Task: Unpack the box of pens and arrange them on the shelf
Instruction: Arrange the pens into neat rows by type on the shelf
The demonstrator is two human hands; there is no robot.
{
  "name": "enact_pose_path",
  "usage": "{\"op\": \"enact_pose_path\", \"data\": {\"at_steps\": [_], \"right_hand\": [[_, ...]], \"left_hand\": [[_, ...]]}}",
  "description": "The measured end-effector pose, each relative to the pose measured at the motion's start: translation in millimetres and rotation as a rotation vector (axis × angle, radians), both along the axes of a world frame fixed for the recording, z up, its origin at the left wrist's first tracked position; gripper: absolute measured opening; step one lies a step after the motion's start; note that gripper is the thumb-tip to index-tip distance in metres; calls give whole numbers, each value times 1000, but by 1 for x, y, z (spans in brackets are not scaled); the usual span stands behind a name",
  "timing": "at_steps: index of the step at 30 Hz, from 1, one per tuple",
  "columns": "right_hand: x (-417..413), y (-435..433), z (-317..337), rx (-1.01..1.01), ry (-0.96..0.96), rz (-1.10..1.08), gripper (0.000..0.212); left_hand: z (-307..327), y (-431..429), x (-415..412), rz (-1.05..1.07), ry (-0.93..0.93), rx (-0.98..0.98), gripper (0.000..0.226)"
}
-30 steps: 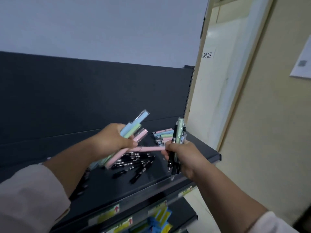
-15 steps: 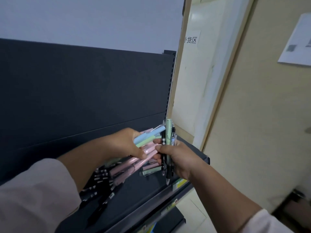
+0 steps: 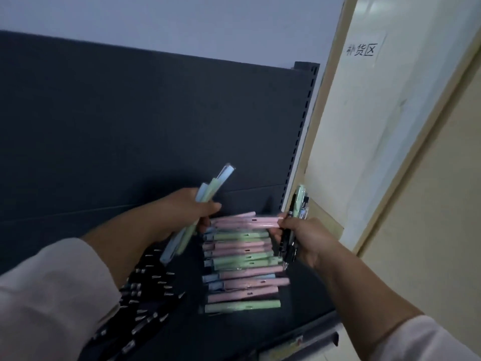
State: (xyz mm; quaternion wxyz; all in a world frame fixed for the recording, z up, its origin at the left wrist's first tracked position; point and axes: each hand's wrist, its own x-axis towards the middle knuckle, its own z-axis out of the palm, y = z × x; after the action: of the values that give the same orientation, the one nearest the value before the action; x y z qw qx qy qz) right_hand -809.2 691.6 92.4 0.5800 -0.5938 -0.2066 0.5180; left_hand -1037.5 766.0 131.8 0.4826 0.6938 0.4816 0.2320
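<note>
Dark shelf holds a row of pastel pens, with black pens left of it. Above the row, your left hand grips blue-green pens. Your right hand clutches dark pens and pinches a pink pen at the row's far end.

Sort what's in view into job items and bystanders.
Job: left hand gripping blue and green pens; right hand holding dark pens, pinching pink pen; pastel row; loose black pens; shelf.
Bystanders: paper sign; wall.
</note>
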Motion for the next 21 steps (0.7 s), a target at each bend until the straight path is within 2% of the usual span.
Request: {"op": "enact_pose_path", "data": {"at_steps": [3,9,13,16,19,21], "right_hand": [[19,31,-7,-12,-19,100,15],[35,81,-21,-65,-86,283,7],[34,95,-31,-127,-285,367,7],[32,99,-31,-112,-375,344,5],[22,99,-18,-50,-352,341,7],[9,95,-6,12,-242,403,9]], "left_hand": [[-1,1,14,112,-61,-105,17],[-13,4,25,296,-126,-171,19],[-23,-1,21,410,-193,-201,26],[-24,-5,17,416,-204,-221,32],[-20,-9,14,372,-226,-294,32],[-17,-10,12,342,-239,-340,31]]}}
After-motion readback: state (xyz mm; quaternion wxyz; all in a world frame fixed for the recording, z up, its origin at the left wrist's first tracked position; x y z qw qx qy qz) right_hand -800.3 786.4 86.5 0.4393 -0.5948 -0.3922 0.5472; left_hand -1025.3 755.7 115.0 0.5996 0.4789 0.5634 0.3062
